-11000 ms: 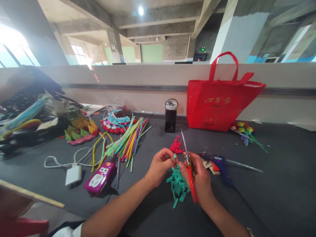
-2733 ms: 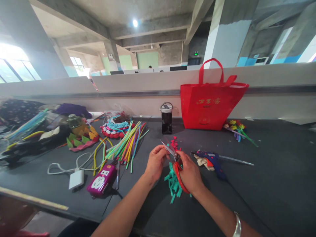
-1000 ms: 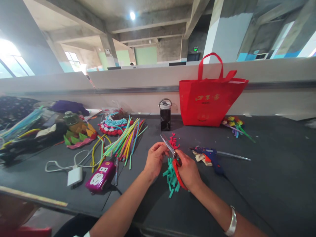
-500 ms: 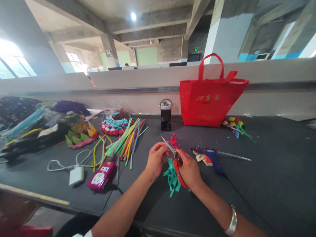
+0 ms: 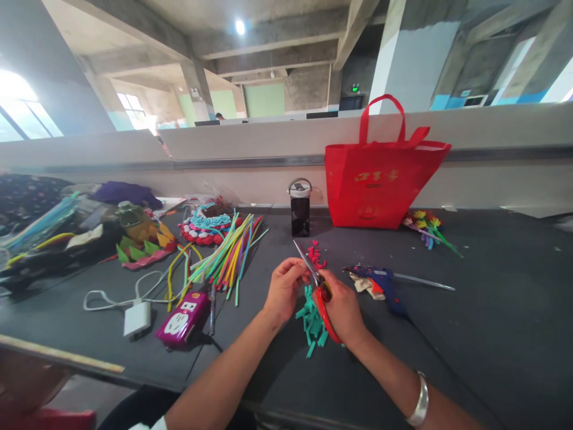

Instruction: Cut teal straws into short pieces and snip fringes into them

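Observation:
My right hand (image 5: 342, 307) grips red-handled scissors (image 5: 319, 292), their steel blades pointing up and to the left. Right beside the blades, my left hand (image 5: 283, 289) is closed in a pinch; what it pinches is too small to make out. Beneath both hands lies a heap of short teal strip pieces (image 5: 311, 325) on the dark table (image 5: 492, 310). A smaller heap of red cut pieces (image 5: 316, 255) lies just beyond the scissor tips.
A blue glue gun (image 5: 382, 282) lies right of my hands. Coloured strips (image 5: 228, 254), a purple power strip (image 5: 181, 319) and a white charger (image 5: 136, 316) lie left. A dark bottle (image 5: 299, 209) and a red tote bag (image 5: 380, 173) stand at the back.
Over the last second my hands have hardly moved. Eleven seconds ago the scissors pointed more upright; now they tilt left toward my left hand.

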A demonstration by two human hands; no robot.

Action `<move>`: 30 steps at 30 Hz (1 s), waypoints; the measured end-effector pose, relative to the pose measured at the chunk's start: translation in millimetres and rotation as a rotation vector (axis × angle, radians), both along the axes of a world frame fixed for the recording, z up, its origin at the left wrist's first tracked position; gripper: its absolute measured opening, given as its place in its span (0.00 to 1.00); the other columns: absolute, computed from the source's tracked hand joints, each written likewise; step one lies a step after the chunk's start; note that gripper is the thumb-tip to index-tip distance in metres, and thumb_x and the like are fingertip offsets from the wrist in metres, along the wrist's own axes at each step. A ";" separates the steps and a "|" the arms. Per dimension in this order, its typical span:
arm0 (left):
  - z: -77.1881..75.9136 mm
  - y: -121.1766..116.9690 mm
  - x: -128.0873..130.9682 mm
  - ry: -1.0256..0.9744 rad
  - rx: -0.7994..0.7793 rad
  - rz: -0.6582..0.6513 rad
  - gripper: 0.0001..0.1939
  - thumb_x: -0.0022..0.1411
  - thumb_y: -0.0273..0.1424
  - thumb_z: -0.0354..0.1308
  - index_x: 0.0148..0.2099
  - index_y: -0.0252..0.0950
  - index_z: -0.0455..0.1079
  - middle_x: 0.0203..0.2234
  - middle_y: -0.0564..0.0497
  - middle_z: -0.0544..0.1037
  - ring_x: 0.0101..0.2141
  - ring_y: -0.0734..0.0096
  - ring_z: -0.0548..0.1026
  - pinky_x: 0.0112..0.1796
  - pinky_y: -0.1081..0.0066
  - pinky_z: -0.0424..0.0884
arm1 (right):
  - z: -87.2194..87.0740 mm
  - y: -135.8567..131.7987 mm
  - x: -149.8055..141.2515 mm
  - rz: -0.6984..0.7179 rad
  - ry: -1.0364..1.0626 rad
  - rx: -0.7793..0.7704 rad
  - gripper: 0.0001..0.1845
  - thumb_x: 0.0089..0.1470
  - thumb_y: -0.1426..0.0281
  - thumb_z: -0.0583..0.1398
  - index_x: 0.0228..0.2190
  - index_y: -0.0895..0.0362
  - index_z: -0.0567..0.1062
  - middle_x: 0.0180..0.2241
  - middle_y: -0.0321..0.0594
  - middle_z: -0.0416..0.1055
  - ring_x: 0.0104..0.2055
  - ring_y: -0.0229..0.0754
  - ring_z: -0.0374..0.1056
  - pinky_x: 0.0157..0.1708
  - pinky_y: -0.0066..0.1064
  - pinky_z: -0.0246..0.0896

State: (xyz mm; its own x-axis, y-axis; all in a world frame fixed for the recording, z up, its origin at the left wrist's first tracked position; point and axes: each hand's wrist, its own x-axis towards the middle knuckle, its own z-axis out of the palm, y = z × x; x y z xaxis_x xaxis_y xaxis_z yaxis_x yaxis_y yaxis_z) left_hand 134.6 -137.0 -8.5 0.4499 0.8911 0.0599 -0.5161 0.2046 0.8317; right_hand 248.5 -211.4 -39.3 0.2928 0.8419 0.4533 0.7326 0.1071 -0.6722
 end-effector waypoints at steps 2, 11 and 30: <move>1.8 -0.4 -0.5 -0.011 -0.004 0.011 0.07 0.49 0.31 0.66 0.29 0.34 0.72 0.21 0.55 0.72 0.22 0.78 0.68 0.29 0.74 0.65 | 0.0 -0.1 0.2 -0.028 -0.033 -0.008 0.20 0.52 0.74 0.55 0.47 0.54 0.70 0.40 0.41 0.75 0.40 0.44 0.73 0.39 0.32 0.66; -1.2 1.7 -1.8 -0.016 0.014 0.022 0.07 0.51 0.30 0.65 0.29 0.35 0.70 0.22 0.55 0.72 0.23 0.79 0.67 0.30 0.75 0.64 | 1.1 0.3 0.8 -0.050 -0.098 -0.077 0.24 0.50 0.75 0.56 0.51 0.53 0.68 0.45 0.42 0.73 0.46 0.46 0.71 0.44 0.35 0.65; -0.8 -1.1 -0.7 -0.022 -0.001 -0.003 0.06 0.50 0.29 0.65 0.29 0.34 0.71 0.20 0.55 0.72 0.23 0.78 0.68 0.30 0.75 0.64 | 1.6 -1.6 0.3 0.010 0.020 0.007 0.22 0.48 0.77 0.54 0.45 0.53 0.72 0.37 0.39 0.77 0.37 0.44 0.74 0.37 0.32 0.66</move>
